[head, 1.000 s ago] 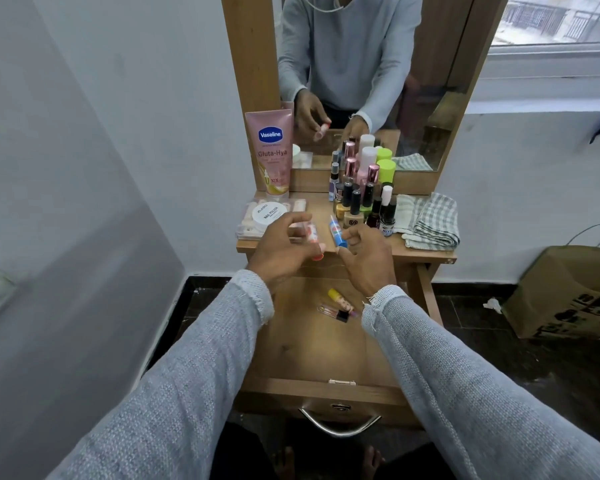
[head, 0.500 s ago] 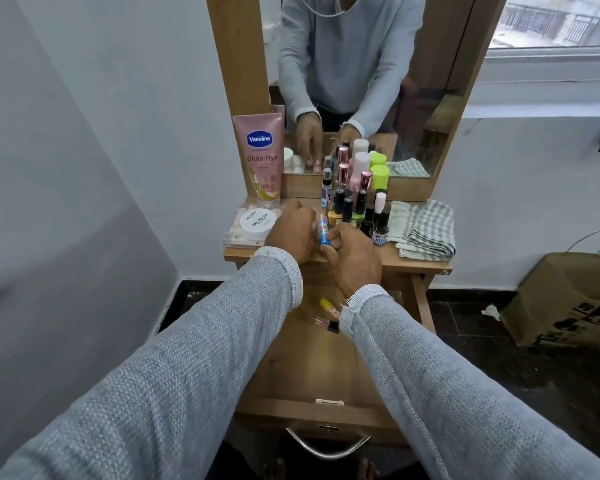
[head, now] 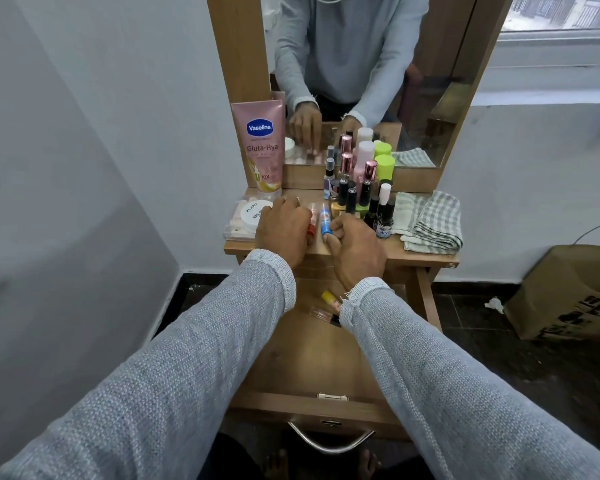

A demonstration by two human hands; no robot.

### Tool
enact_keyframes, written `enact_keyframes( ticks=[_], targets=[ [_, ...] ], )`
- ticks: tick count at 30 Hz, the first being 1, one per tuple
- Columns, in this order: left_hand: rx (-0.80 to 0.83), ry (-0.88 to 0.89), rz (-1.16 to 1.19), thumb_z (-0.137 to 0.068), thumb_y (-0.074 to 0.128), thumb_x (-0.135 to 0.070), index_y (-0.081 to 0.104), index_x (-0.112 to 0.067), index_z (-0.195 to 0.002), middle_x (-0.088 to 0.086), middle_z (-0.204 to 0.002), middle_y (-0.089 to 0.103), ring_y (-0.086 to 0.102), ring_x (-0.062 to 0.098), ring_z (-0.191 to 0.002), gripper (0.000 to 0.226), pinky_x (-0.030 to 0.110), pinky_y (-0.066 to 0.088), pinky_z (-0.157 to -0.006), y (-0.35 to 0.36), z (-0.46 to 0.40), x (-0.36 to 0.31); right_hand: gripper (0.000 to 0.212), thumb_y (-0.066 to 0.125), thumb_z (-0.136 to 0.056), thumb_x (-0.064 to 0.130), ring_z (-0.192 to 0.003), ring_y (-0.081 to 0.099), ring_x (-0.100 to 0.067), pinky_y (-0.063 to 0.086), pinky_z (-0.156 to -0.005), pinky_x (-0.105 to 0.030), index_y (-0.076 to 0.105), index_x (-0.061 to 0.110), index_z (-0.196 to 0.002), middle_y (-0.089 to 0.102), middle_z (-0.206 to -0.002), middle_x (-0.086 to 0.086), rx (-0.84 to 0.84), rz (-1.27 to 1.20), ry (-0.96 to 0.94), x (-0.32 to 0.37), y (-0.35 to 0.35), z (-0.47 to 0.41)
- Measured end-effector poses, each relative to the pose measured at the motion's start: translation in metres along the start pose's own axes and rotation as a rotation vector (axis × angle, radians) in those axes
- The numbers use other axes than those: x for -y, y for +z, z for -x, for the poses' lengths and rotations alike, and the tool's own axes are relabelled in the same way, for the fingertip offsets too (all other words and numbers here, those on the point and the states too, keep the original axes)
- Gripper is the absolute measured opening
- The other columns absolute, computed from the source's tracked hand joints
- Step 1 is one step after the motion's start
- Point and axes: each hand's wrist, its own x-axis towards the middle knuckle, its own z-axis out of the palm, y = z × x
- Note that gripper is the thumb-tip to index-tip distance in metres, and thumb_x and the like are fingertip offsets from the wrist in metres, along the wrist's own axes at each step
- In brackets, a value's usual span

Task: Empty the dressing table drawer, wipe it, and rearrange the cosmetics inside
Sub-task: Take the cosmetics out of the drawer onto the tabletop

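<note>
Our right hand (head: 355, 249) pinches a small blue-capped tube (head: 325, 221) near the front edge of the dressing table top (head: 426, 256). Our left hand (head: 283, 230) curls beside it over a red-capped tube (head: 311, 226), though we cannot tell whether it actually grips that one. The step, as we judge it, is lifting these small cosmetics to lay them in the open drawer (head: 302, 362), where two slim tubes (head: 328, 306) already lie near the back edge. To do it well we should lift straight up and clear of the crowded bottles (head: 357, 188) just behind, which look smooth, narrow and easy to topple, then set each tube down flat beside the two in the drawer so it cannot roll. The drawer floor is smooth wood-grain board, with a curved metal handle (head: 329, 441) at its front. A glossy pink lotion tube (head: 262, 147) stands at the back left corner, and a soft checked cloth (head: 430, 220) lies folded by the right edge.
</note>
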Motion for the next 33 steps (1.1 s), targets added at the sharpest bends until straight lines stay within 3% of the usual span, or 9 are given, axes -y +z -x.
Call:
enact_keyframes(
  ticks=[10, 19, 22, 26, 28, 31, 33],
  targets=[
    [-0.013, -0.022, 0.087, -0.087, 0.066, -0.02, 0.068, -0.019, -0.115, 0.004, -0.119, 0.062, 0.05, 0.024, -0.112, 0.027, 0.038, 0.039, -0.092, 0.007, -0.009, -0.001, 0.02, 0.067, -0.088, 0.03, -0.092, 0.062, -0.017, 0.05, -0.083, -0.037, 0.06, 0.025, -0.106, 0.066, -0.104, 0.005, -0.012, 0.036, 0.002, 0.004, 0.0, -0.001],
    [-0.005, -0.017, 0.124, -0.088, 0.067, -0.025, 0.064, -0.018, -0.123, 0.005, -0.122, 0.062, 0.051, 0.025, -0.113, 0.035, 0.038, 0.041, -0.093, 0.006, -0.004, 0.001, 0.025, 0.068, -0.088, 0.029, -0.094, 0.061, -0.018, 0.049, -0.081, -0.034, 0.059, 0.024, -0.11, 0.065, -0.105, 0.004, -0.002, 0.027, -0.012, 0.004, -0.002, 0.0],
    [-0.027, -0.025, 0.178, -0.087, 0.069, -0.027, 0.062, -0.019, -0.126, 0.004, -0.125, 0.061, 0.052, 0.025, -0.114, 0.041, 0.038, 0.042, -0.095, 0.0, 0.004, 0.0, 0.021, 0.069, -0.087, 0.025, -0.088, 0.059, -0.017, 0.052, -0.08, -0.037, 0.06, 0.021, -0.105, 0.063, -0.098, 0.002, 0.0, -0.088, -0.051, -0.004, -0.006, 0.007],
    [-0.124, -0.015, 0.343, -0.086, 0.07, -0.023, 0.066, -0.021, -0.114, 0.003, -0.111, 0.065, 0.057, 0.022, -0.101, 0.029, 0.037, 0.049, -0.091, -0.007, 0.031, 0.004, 0.013, 0.066, -0.089, 0.027, -0.067, 0.052, -0.011, 0.049, -0.062, -0.029, 0.057, 0.02, -0.085, 0.052, -0.074, 0.009, -0.087, -0.098, -0.157, -0.032, -0.013, 0.037],
    [-0.127, 0.011, 0.398, -0.085, 0.07, -0.02, 0.066, -0.021, -0.11, 0.001, -0.104, 0.065, 0.057, 0.018, -0.096, 0.026, 0.035, 0.05, -0.087, -0.004, 0.049, 0.008, 0.017, 0.064, -0.089, 0.035, -0.068, 0.055, -0.012, 0.048, -0.063, -0.03, 0.057, 0.02, -0.083, 0.056, -0.075, 0.009, 0.012, -0.015, -0.108, -0.051, -0.013, 0.05],
    [-0.08, 0.024, 0.476, -0.083, 0.072, -0.017, 0.067, -0.02, -0.105, -0.002, -0.096, 0.066, 0.058, 0.015, -0.091, 0.023, 0.036, 0.052, -0.083, 0.005, 0.071, 0.013, 0.031, 0.061, -0.086, 0.048, -0.083, 0.062, -0.024, 0.052, -0.073, -0.034, 0.061, 0.017, -0.087, 0.065, -0.092, -0.002, 0.334, 0.204, 0.03, -0.071, -0.006, 0.06],
    [-0.037, 0.015, 0.505, -0.081, 0.073, -0.014, 0.068, -0.02, -0.101, -0.004, -0.092, 0.066, 0.059, 0.013, -0.087, 0.021, 0.037, 0.052, -0.082, 0.011, 0.083, 0.015, 0.039, 0.06, -0.086, 0.052, -0.086, 0.064, -0.028, 0.054, -0.076, -0.036, 0.065, 0.014, -0.091, 0.067, -0.094, -0.006, 0.46, 0.245, 0.088, -0.075, -0.002, 0.062]
  ],
)
